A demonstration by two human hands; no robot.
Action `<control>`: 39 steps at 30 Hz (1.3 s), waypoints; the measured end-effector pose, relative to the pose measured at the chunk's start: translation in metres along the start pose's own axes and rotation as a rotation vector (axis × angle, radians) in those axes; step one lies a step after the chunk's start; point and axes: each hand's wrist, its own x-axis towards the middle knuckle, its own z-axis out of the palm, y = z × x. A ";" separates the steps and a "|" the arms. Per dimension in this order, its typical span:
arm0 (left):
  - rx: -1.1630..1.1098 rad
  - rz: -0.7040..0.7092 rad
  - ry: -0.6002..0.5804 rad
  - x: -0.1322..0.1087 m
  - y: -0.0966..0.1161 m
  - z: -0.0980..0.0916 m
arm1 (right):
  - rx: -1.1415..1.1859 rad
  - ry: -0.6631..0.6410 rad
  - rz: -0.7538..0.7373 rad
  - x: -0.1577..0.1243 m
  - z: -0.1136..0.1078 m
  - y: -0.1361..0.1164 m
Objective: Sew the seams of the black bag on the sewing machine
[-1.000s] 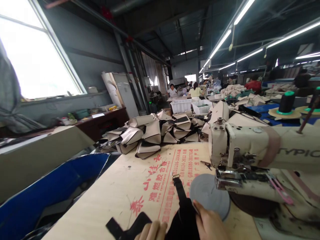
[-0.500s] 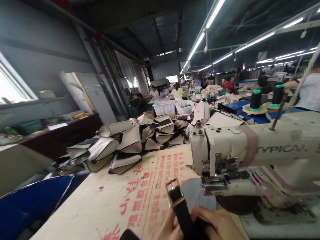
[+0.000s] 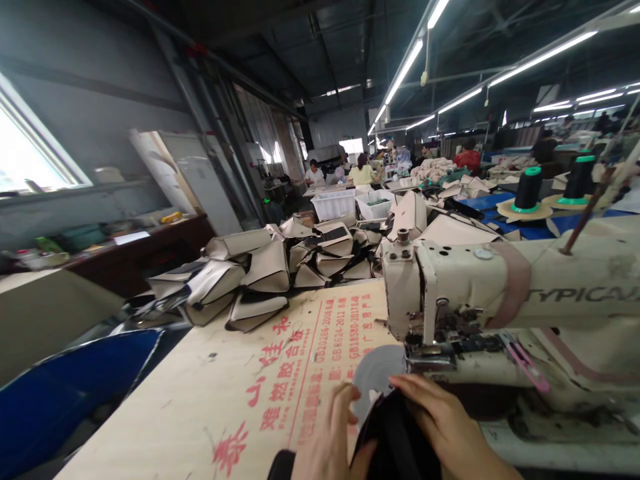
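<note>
1. Left hand (image 3: 333, 440): at 6 o'clock in view, fingers together and upright against the left edge of the black strap piece (image 3: 395, 443), thumb tucked under that edge. Reads as a pinch on the material.
2. Right hand (image 3: 445, 427): at 5 o'clock, laid over the top and right side of the same piece, fingers together and curved over its upper edge. Underside is hidden, so can't tell if it actually grips.
3. Black strap piece: sits between both hands at the near edge of the plywood table (image 3: 240, 373), overlapping the lower rim of the grey disc (image 3: 373, 370). It's just at 7 o'clock of the needle area.
4. Grey disc: flat on the table, its right part tucked under the sewing machine head (image 3: 450, 287).
5. Sewing machine: cream, arm running out to 3 o'clock, with a pink band wrapped round it.
6. Table print: red characters, running from 7 toward 12 o'clock.
7. Pile of beige bag pieces (image 3: 260, 273): far table edge, 11 o'clock of the hands, well apart from them.
8. Two black thread cones (image 3: 527, 190): at 2 o'clock, behind the machine.
9. White crates (image 3: 334, 205) and seated people: far back at 12 o'clock.
10. Blue bin (image 3: 75, 393): at 9 o'clock, beside the table.
</note>
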 end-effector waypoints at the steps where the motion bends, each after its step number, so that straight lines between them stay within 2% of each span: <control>1: 0.012 -0.034 -0.070 0.002 0.000 -0.001 | 0.042 -0.021 -0.009 0.000 -0.003 -0.001; 4: 0.097 0.004 -0.255 0.007 -0.001 -0.008 | 0.121 -0.136 -0.082 -0.001 -0.012 -0.002; 7: 0.160 0.091 -0.326 0.009 0.002 -0.017 | 0.098 -0.183 -0.128 -0.010 -0.014 0.005; 11: 0.015 0.130 -0.275 0.011 0.017 -0.022 | 0.037 -0.111 -0.116 -0.023 -0.005 0.017; 16: -0.199 -0.109 -0.191 0.020 0.042 -0.013 | -0.025 -0.067 -0.152 -0.028 0.002 0.019; 18: -0.215 -0.142 -0.187 0.022 0.045 -0.006 | -0.027 -0.076 -0.164 -0.028 -0.002 0.017; 23: -0.111 -0.022 -0.148 0.020 0.035 0.019 | -0.124 -0.190 -0.168 -0.020 -0.016 0.004; 27: -0.049 0.076 -0.129 0.019 0.027 0.030 | -0.197 -0.180 -0.187 -0.009 -0.014 -0.004; 29: -0.072 0.119 -0.176 0.020 0.023 0.025 | -0.194 -0.202 -0.239 -0.006 -0.011 -0.006; 34: -0.277 0.211 -0.392 0.026 0.020 -0.003 | -0.267 -0.275 -0.309 -0.006 -0.010 -0.010; 36: -0.340 0.170 -0.360 0.027 0.024 -0.007 | -0.289 -0.283 -0.287 -0.008 -0.007 -0.009; 39: -0.449 -0.005 -0.273 0.027 0.031 -0.001 | -0.306 -0.226 -0.289 -0.011 -0.002 -0.002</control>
